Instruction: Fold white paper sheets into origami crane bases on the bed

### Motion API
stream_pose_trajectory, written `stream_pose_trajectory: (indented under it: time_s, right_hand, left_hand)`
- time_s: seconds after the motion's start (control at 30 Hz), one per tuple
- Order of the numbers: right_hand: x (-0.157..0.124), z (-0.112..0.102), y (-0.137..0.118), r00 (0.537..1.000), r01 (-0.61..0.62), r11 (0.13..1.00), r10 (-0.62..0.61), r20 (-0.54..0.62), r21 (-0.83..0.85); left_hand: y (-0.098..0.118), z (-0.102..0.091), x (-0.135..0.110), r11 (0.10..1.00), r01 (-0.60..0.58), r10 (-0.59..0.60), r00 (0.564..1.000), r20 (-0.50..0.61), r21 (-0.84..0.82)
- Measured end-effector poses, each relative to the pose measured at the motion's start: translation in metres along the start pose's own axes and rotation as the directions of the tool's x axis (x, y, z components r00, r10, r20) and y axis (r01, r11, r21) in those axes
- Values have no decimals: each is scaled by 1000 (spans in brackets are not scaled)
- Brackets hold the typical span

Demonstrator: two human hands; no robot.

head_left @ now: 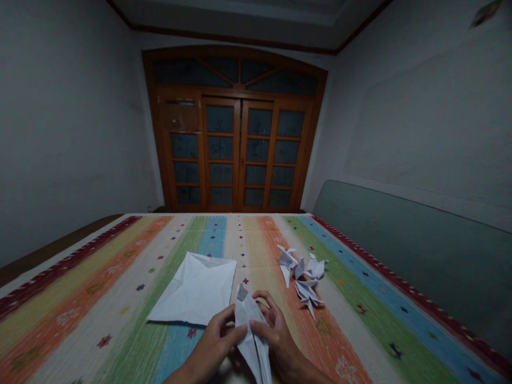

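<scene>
Between my two hands is a folded white paper piece [248,312], long and narrow, with a split running down its lower half and a small greyish folded tip at the top. My left hand [218,338] pinches its left edge, the thumb lying on the front. On the other side my right hand [276,328] grips the right edge, thumb pressed on the front and fingers curled behind. Left of the hands lies a stack of square white paper [196,290], its top sheet creased. Several folded paper cranes [302,274] sit in a heap to the right.
A striped, multicoloured cloth [132,298] covers the table. Along the right side stands a pale green panel [400,245]. Wooden doors with glass panes [240,149] are beyond the far edge, and plain walls rise at both sides.
</scene>
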State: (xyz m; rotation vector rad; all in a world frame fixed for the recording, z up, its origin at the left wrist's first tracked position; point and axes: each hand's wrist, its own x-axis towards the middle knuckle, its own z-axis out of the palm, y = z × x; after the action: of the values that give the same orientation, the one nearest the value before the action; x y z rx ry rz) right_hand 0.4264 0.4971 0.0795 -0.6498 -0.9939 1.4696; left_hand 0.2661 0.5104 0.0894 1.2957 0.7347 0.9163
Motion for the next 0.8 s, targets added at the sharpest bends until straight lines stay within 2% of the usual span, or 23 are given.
stream_pose_trajectory:
  time_s: [0.13,0.37,0.57,0.8]
  right_hand:
    - [3,-9,4,998,52,994,-53,-14,-95]
    - [10,-16,7,997,35,981,-49,-67,-191]
    - [10,-15,14,995,14,933,-50,-91,-359]
    - [12,-18,18,987,23,903,-90,-135,-430]
  left_hand:
    - [3,-3,0,990,-128,128,992,-8,61]
    - [4,-17,7,963,-81,115,986,-119,257]
    - [5,-18,4,915,-95,198,953,-230,392]
    - [4,-15,-2,855,-95,226,953,-201,510]
